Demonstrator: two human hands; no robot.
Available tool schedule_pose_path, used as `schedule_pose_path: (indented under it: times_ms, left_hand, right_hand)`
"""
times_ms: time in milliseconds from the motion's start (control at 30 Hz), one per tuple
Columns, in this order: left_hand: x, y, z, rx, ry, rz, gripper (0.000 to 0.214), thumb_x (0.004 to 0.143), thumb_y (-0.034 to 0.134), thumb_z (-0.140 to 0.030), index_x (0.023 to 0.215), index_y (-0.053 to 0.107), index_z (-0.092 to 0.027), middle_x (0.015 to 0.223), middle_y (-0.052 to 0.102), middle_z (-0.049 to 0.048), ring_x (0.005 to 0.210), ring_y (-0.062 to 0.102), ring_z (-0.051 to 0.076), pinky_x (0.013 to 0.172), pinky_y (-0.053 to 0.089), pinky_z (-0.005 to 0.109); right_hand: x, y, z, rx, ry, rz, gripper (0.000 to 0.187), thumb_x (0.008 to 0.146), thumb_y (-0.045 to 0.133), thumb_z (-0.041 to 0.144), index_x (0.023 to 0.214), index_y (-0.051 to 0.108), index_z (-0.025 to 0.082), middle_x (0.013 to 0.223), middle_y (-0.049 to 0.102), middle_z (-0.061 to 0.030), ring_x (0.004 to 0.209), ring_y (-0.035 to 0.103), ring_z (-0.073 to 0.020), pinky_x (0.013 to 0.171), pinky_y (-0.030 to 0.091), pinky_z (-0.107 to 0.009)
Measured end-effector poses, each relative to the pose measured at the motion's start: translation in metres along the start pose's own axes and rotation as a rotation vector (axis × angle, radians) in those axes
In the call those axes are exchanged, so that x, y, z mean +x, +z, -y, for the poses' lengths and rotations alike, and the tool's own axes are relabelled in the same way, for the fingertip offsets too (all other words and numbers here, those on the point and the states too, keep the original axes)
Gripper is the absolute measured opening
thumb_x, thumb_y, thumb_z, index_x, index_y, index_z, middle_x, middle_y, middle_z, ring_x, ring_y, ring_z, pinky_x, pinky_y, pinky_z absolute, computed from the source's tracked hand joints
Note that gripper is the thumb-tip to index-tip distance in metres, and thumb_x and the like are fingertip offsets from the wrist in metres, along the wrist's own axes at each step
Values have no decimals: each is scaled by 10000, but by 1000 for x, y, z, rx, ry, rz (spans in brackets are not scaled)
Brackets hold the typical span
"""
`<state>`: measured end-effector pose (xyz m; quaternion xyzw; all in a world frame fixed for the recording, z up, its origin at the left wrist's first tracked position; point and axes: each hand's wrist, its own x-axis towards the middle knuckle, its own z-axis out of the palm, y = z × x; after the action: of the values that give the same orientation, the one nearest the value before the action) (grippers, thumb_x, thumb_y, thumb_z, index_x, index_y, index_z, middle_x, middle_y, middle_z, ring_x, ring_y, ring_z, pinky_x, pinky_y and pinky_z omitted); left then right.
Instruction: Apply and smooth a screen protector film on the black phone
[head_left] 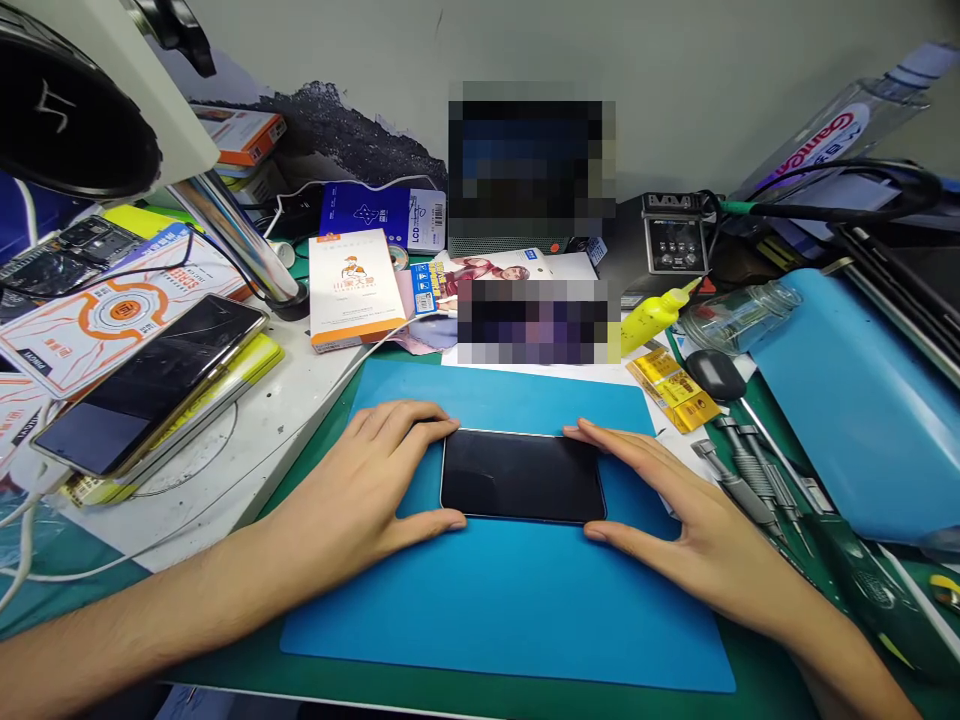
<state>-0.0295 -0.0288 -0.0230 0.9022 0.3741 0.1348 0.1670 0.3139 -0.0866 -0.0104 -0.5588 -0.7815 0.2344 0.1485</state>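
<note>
A black smartphone [523,476] lies flat, screen up, on a blue work mat [510,590] in the middle of the bench. My left hand [375,480] grips its left end, fingers along the far edge and thumb at the near corner. My right hand [660,500] grips its right end the same way, fingers on the far corner and thumb at the near corner. Both hands rest on the mat.
A cracked phone [150,390] lies on a stack at left beside a microscope base [247,250]. Boxes [352,290] stand behind the mat. A yellow bottle [656,315], glass jar [739,315], screwdrivers [750,475] and a second blue mat [862,400] are at right.
</note>
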Motion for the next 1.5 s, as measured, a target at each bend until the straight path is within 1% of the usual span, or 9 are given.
schedule_pose_path:
  times_ms: [133,233,367,567,700,900,1233,1367,1500]
  left_hand:
    - [1,0,0,39,14,-17,722,943,620,-679,1469,451,-215,1444,572,127,1321,543,336,1080,458,493]
    - [2,1,0,61,36,-39,752,932,621,-694,1456,444,-185,1424,588,136,1309,554,328,1075,457,480]
    - [1,0,1,73,55,-42,731,934,629,-687,1417,462,-164,1419,593,141,1323,547,320,1083,444,469]
    - [2,-3,1,100,68,-29,669,946,631,-663,1388,495,-179,1411,604,133,1299,569,317,1060,456,463]
    - [3,-5,0,95,75,-27,633,947,655,-630,1358,517,-170,1401,609,134,1275,583,319,1043,474,472]
    - [2,-5,-1,102,80,-28,620,949,659,-620,1359,526,-174,1401,609,127,1270,584,315,1035,483,480]
    - [2,-5,-2,122,81,-37,612,955,656,-606,1378,515,-187,1392,610,121,1256,587,324,1022,475,483]
    - [3,-4,-2,137,77,-23,615,965,638,-610,1395,502,-193,1396,601,121,1253,579,326,1028,459,486]
    - [3,-3,-1,144,72,-12,621,968,629,-615,1406,493,-197,1398,600,118,1249,579,321,1034,446,477]
  right_hand:
    - [0,-1,1,-4,32,28,744,975,674,526,1623,316,451,1597,534,1,1448,535,-298,1199,470,-500]
    - [1,-1,2,-3,27,29,737,978,668,526,1621,314,456,1603,526,4,1450,533,-302,1197,472,-500]
    - [2,-1,2,-17,35,31,723,987,652,532,1617,303,476,1610,516,17,1451,532,-295,1202,466,-504]
    - [3,1,1,-21,32,25,708,982,657,528,1608,328,477,1604,523,28,1440,545,-292,1206,467,-479]
    - [2,1,0,-18,28,19,710,981,658,528,1607,327,482,1605,522,34,1440,545,-294,1203,470,-485]
    - [1,-1,2,2,44,39,730,980,664,520,1621,321,453,1606,524,2,1456,525,-314,1207,459,-508]
    - [0,-2,3,34,79,72,746,979,658,554,1620,279,505,1627,490,37,1487,484,-295,1220,442,-516]
    - [0,-3,4,42,89,87,749,981,658,557,1620,271,508,1639,473,36,1502,461,-297,1232,422,-531]
    - [0,-3,6,54,90,84,755,985,653,551,1625,256,505,1631,485,30,1489,479,-296,1220,438,-528]
